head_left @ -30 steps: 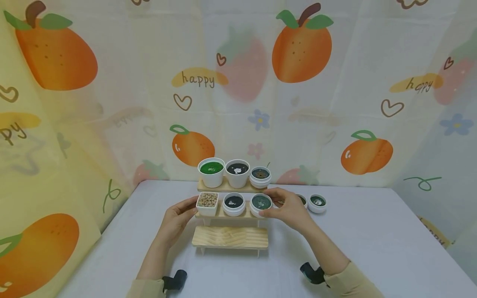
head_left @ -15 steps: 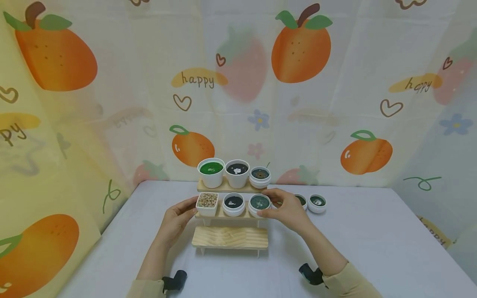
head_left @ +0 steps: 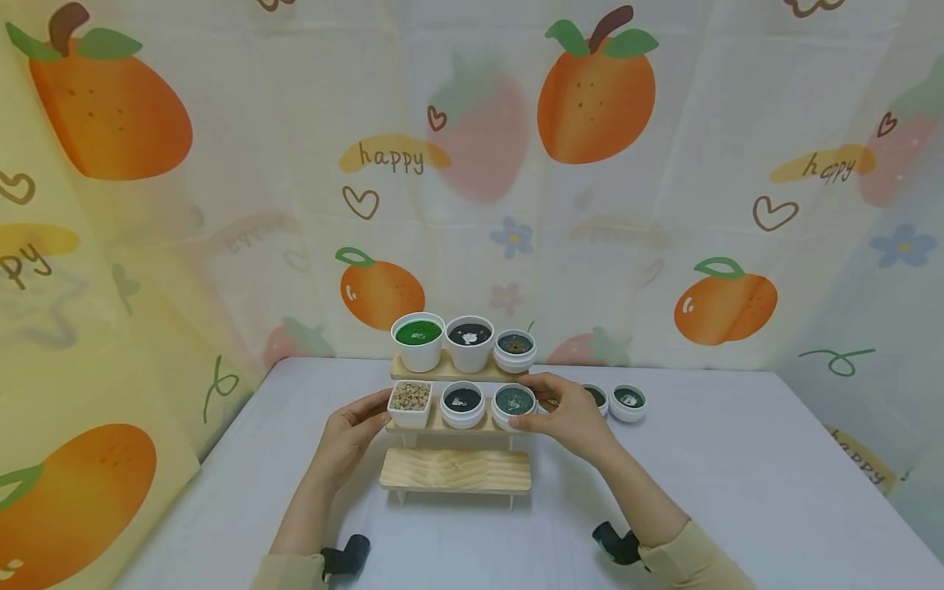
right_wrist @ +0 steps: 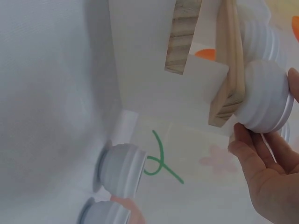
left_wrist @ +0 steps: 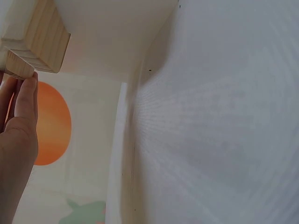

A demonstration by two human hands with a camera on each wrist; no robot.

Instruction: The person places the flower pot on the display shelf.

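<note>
My right hand (head_left: 571,414) is at the right end of the middle shelf, thumb in front and fingers behind, holding a small round white pot (head_left: 515,403) with a dark green filling. In the right wrist view, the fingers curve against that pot (right_wrist: 264,95). My left hand (head_left: 350,434) is at the other end, beside a square white pot (head_left: 409,406) of beige granules. Its fairly straight fingers touch the end of a wooden board (left_wrist: 21,66) in the left wrist view. Between them stands a round white pot (head_left: 463,405) with a dark filling.
The three-step wooden stand's bottom shelf (head_left: 456,469) lies nearest me. On the top shelf (head_left: 457,373) are a green-filled cup (head_left: 418,340), a dark-filled cup (head_left: 469,342) and a smaller pot (head_left: 515,352). More round pots (head_left: 628,403) stand on the white table (head_left: 723,459) at right.
Over the last second, my right hand and the round pot have shifted very slightly left along the middle shelf. The left hand stays in place.
</note>
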